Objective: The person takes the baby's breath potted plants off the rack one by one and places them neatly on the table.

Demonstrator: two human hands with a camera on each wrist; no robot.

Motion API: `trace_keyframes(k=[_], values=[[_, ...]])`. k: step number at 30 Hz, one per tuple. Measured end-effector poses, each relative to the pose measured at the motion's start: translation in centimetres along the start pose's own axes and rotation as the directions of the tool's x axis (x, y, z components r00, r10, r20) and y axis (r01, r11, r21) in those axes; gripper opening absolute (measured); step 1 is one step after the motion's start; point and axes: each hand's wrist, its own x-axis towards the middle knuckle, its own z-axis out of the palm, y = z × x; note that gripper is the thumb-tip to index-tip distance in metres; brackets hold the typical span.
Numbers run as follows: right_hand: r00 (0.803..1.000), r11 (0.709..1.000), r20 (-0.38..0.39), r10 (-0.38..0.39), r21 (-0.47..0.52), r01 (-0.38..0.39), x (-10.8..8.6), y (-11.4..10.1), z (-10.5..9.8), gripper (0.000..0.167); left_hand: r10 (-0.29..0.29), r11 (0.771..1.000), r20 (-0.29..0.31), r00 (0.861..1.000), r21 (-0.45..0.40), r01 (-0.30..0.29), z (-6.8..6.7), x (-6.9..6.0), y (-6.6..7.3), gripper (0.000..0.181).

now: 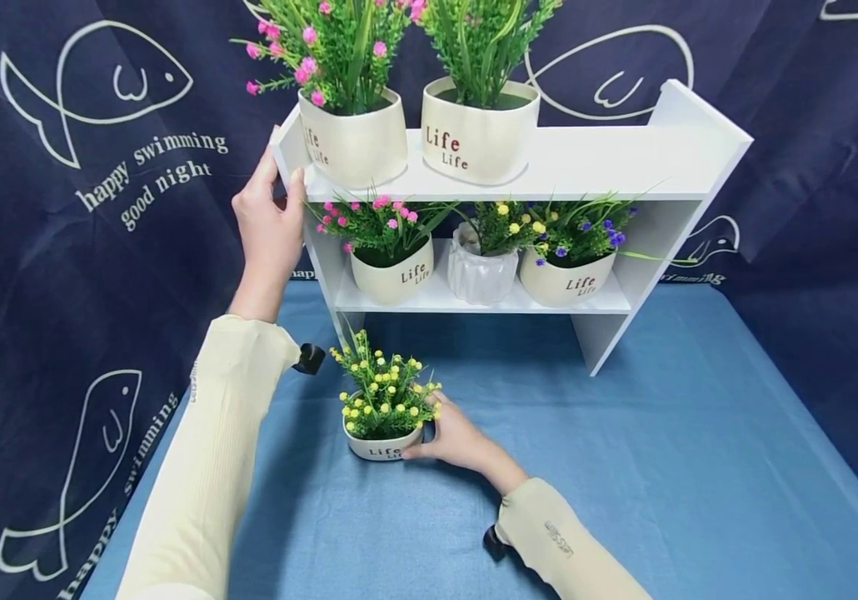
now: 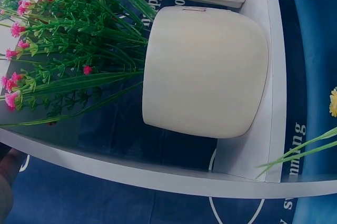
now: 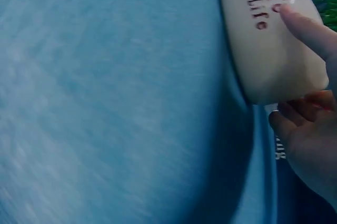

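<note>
My left hand [image 1: 270, 218] grips the upper left side panel of the white shelf [image 1: 586, 167]; only a bit of that hand [image 2: 5, 195] shows at the left edge of the left wrist view. In front of the shelf's left leg, a cream pot [image 1: 384, 447] of yellow flowers [image 1: 386, 392] stands on the blue cloth. My right hand [image 1: 462, 437] holds this pot by its right side. In the right wrist view the thumb of my right hand [image 3: 316, 134] lies on the front of the pot [image 3: 274, 50], by the lettering, with the other fingers at its side.
Two cream pots [image 1: 357, 146] [image 1: 480, 137] with tall plants stand on the top shelf. The lower shelf holds a pink-flowered pot [image 1: 393, 273], a white ribbed pot [image 1: 481, 271] and a purple-flowered pot [image 1: 567, 275]. Behind hangs a dark blue curtain [image 1: 99, 317] with fish drawings.
</note>
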Motion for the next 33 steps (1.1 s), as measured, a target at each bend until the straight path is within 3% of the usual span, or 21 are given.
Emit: trace_keyframes(k=[5, 8, 15, 18, 23, 27, 30, 33], values=[[1.000, 0.999, -0.003, 0.002, -0.055, -0.003, -0.2, -0.9, -1.8, 0.101, 0.006, 1.000, -0.006, 1.000, -0.001, -0.006, -0.1, 0.0, 0.0, 0.045], [1.000, 0.996, -0.016, 0.007, -0.087, -0.009, -0.4, -1.6, -3.2, 0.107, 0.007, 1.000, -0.009, 1.000, 0.002, -0.007, -0.1, 0.0, 0.1, 0.045], [0.999, 0.984, -0.034, 0.026, -0.173, -0.032, -0.8, -3.7, -6.8, 0.099, 0.002, 1.000, -0.004, 1.000, 0.001, -0.002, -0.1, 0.0, 0.1, 0.045], [0.996, 0.981, -0.080, 0.034, -0.187, -0.049, -0.9, -4.8, -8.3, 0.089, -0.003, 1.000, -0.002, 1.000, 0.002, 0.003, 0.0, -0.1, 0.1, 0.045], [0.985, 0.995, -0.170, 0.035, -0.085, -0.050, -1.3, -7.1, -10.7, 0.070, -0.001, 1.000, -0.006, 1.000, -0.001, 0.001, -0.1, -0.1, 0.1, 0.045], [0.975, 0.999, -0.224, 0.011, 0.043, -0.002, -1.7, -9.4, -12.3, 0.058, 0.002, 1.000, -0.011, 1.000, -0.003, -0.003, 0.0, -0.1, 0.0, 0.045], [0.955, 0.983, -0.295, -0.022, 0.168, 0.075, -1.9, -11.0, -13.2, 0.047, -0.006, 1.000, -0.005, 1.000, -0.005, 0.006, 0.0, -0.1, 0.1, 0.045], [0.924, 0.950, -0.380, -0.051, 0.266, 0.162, -2.0, -12.6, -14.1, 0.039, -0.018, 1.000, 0.003, 1.000, -0.005, 0.018, 0.0, -0.1, 0.2, 0.045]])
